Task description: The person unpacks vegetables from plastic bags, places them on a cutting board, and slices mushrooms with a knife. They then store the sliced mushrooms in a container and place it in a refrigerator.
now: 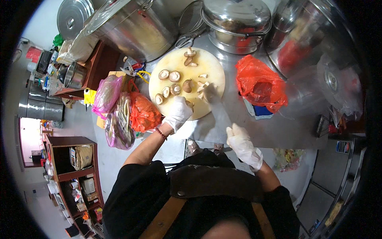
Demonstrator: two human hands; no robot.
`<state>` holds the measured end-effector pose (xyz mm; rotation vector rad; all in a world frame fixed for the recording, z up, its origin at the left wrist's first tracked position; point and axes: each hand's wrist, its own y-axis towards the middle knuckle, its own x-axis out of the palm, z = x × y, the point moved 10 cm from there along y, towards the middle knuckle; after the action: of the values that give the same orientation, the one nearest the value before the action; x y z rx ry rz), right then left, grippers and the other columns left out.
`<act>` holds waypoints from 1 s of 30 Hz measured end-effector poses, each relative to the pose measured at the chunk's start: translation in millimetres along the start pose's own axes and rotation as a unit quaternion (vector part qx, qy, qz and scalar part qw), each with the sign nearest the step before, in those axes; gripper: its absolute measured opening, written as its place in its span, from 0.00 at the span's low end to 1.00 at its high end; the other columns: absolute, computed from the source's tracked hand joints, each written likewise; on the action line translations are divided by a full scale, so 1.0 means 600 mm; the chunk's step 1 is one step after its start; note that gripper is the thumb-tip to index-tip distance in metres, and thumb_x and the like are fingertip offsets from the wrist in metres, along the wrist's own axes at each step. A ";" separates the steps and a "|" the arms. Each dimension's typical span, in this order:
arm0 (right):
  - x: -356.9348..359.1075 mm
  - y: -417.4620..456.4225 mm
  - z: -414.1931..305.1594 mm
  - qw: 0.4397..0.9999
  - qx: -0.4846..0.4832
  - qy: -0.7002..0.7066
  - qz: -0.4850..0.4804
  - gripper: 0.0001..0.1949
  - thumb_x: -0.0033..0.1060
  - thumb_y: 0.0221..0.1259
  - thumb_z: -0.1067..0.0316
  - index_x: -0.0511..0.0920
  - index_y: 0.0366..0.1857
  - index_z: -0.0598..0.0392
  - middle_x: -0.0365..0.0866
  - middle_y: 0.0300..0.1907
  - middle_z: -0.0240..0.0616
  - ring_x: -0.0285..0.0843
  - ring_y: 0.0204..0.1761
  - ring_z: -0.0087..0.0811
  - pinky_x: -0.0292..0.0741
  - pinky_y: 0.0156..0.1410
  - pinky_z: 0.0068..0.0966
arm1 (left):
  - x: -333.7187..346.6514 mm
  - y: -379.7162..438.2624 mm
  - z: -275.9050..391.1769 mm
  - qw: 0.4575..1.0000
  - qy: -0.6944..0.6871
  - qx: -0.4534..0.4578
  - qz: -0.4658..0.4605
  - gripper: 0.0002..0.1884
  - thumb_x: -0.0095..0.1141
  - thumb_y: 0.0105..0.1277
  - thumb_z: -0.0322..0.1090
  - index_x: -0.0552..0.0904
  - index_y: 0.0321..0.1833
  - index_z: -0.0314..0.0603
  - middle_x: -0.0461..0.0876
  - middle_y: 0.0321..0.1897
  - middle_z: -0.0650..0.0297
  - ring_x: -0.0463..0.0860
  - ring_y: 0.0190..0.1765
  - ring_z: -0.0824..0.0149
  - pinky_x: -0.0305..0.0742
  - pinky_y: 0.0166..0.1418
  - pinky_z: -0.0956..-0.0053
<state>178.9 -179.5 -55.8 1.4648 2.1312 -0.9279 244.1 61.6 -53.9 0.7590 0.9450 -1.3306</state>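
Observation:
My gloved left hand (178,113) rests at the near edge of a round, pale cutting board (191,65), its fingers closed around a brown mushroom (189,104) that is partly hidden. In my gloved right hand (243,145), off the board's near right side, is the handle of a knife (219,107), whose blurred blade reaches over the board. Several shiitake mushrooms (175,76) lie on the left half, most with pale undersides up. One brown-capped mushroom (187,85) sits near the middle. Cut mushroom stems (203,85) lie beside the blade; more mushrooms (190,53) are at the far edge.
A red plastic bag (259,83) stands right of the board on the steel table (235,113). Bagged vegetables (119,125) and a tied orange bag (144,112) lie at left. Scissors (184,41), a large steel pot (140,33) and a lidded steel pot (235,27) are behind.

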 end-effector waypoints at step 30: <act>0.045 0.025 -0.025 0.992 -0.044 -0.119 -0.009 0.13 0.44 0.63 0.58 0.73 0.30 0.57 0.76 0.19 0.50 0.76 0.24 0.52 0.70 0.31 0.46 | -0.005 -0.025 0.056 0.957 -0.243 -0.002 0.159 0.10 0.47 0.62 0.28 0.78 0.43 0.32 0.76 0.21 0.59 0.76 0.24 0.69 0.70 0.29 0.76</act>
<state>183.2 -147.2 -67.0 1.2271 1.9887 -0.9498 233.5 31.5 -35.5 0.5156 0.4113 -1.1522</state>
